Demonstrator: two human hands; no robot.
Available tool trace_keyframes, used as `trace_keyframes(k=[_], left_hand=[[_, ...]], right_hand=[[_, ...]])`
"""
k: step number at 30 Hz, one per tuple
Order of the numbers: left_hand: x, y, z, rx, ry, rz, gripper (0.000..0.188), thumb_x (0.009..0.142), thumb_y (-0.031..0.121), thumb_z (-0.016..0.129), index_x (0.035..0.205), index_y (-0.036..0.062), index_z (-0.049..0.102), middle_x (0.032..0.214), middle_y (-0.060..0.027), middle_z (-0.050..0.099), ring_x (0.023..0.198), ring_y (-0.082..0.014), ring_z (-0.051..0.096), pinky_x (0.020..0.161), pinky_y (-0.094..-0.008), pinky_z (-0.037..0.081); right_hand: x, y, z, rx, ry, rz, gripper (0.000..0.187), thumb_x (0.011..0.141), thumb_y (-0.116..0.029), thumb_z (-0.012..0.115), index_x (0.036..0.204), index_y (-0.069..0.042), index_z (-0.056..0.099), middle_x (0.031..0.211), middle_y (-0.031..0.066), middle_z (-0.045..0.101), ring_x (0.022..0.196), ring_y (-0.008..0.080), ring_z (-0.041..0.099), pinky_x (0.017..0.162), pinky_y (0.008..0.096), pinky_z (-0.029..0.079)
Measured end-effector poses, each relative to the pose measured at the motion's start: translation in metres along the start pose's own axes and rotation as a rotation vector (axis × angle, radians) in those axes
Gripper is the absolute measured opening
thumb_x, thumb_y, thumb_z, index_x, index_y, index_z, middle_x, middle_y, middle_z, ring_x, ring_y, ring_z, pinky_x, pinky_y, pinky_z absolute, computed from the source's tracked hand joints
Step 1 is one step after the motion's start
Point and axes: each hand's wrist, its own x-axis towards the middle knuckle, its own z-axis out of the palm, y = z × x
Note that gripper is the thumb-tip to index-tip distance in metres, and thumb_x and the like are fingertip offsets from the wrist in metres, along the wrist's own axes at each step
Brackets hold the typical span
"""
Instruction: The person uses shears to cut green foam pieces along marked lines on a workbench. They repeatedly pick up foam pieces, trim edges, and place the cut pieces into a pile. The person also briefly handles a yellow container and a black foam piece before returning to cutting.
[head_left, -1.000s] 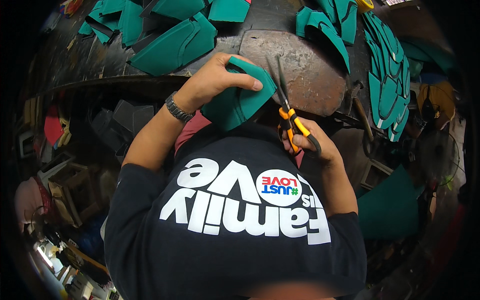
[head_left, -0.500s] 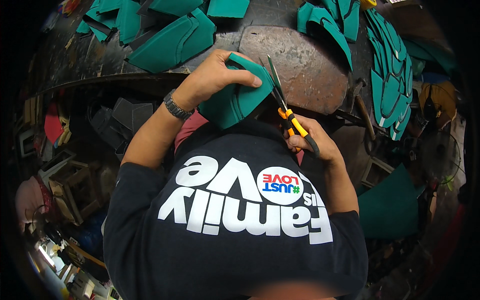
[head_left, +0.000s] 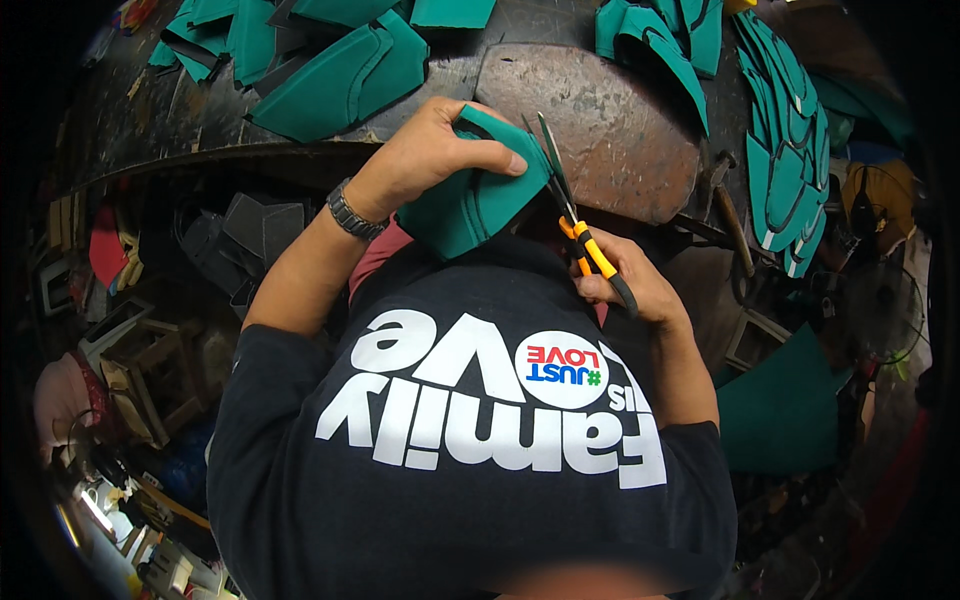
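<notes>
My left hand (head_left: 435,155), with a dark watch on its wrist, grips a folded green fabric piece (head_left: 475,205). The thumb presses flat on its face, and a dark curved line runs across it. In my right hand (head_left: 635,280) is a pair of scissors (head_left: 592,248) with yellow-orange and black handles, fingers wrapped round the grips. Its slim blades point up and away, slightly parted, right beside the piece's right edge. Whether they touch the fabric I cannot tell.
A dark worktable (head_left: 220,125) spans the far side, with a worn brown slab (head_left: 590,125) at its edge. Green cut pieces (head_left: 345,80) lie at far left. More green pieces (head_left: 785,140) overlap at right, near a hammer (head_left: 732,225). Wooden frames (head_left: 150,385) stand low at left.
The scissors' handles have come closer together and the blades have narrowed slightly. My left hand and the green fabric piece stay almost still.
</notes>
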Motion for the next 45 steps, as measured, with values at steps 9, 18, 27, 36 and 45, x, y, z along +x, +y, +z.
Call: trace_keyframes(k=[9, 18, 27, 36, 45], left_hand=[[0.0, -0.002, 0.001, -0.005, 0.027, -0.012, 0.02, 0.073, 0.012, 0.077, 0.089, 0.0011, 0.071, 0.083, -0.0059, 0.071, 0.075, -0.0106, 0.066, 0.072, -0.024, 0.053], [-0.001, 0.007, 0.0, 0.084, -0.037, -0.004, 0.025, 0.072, 0.015, 0.081, 0.09, 0.0007, 0.072, 0.085, -0.0043, 0.071, 0.077, -0.01, 0.064, 0.073, -0.0233, 0.052], [0.026, 0.11, -0.052, 1.13, 0.43, 0.795, 0.043, 0.077, 0.008, 0.072, 0.117, 0.0003, 0.057, 0.103, -0.0109, 0.061, 0.095, -0.0203, 0.058, 0.087, -0.0303, 0.047], [0.054, -0.002, -0.067, 1.913, 0.469, 0.44, 0.051, 0.09, 0.049, 0.055, 0.137, 0.0305, 0.049, 0.153, 0.0026, 0.032, 0.146, -0.0203, 0.017, 0.109, -0.0667, 0.011], [0.058, 0.016, -0.096, 1.794, 0.494, 0.688, 0.028, 0.093, 0.035, 0.055, 0.117, 0.0256, 0.066, 0.138, 0.0015, 0.05, 0.137, -0.0196, 0.034, 0.111, -0.0621, 0.012]], right_hand=[[0.0, 0.002, 0.005, -0.073, 0.098, 0.059, 0.04, 0.074, -0.03, 0.083, 0.074, -0.007, 0.051, 0.065, -0.0054, 0.042, 0.061, 0.0042, 0.036, 0.053, 0.0228, 0.029], [0.004, 0.004, 0.014, -0.096, 0.197, -0.024, 0.035, 0.075, -0.022, 0.083, 0.071, -0.007, 0.052, 0.06, -0.0056, 0.042, 0.056, 0.004, 0.037, 0.05, 0.0219, 0.029], [0.018, -0.011, 0.01, 0.173, 0.365, -0.115, 0.018, 0.085, -0.017, 0.069, 0.09, -0.002, 0.059, 0.068, 0.0024, 0.057, 0.054, 0.0078, 0.054, 0.048, 0.0209, 0.043], [0.006, -0.014, -0.02, 0.255, 0.455, -0.182, 0.024, 0.086, -0.023, 0.071, 0.093, -0.002, 0.06, 0.065, 0.0015, 0.056, 0.052, 0.0078, 0.053, 0.047, 0.0206, 0.043], [0.011, -0.008, -0.035, 0.654, 0.324, -0.222, 0.038, 0.091, -0.039, 0.064, 0.091, -0.001, 0.06, 0.071, 0.0077, 0.06, 0.057, 0.0139, 0.057, 0.052, 0.0244, 0.047]])
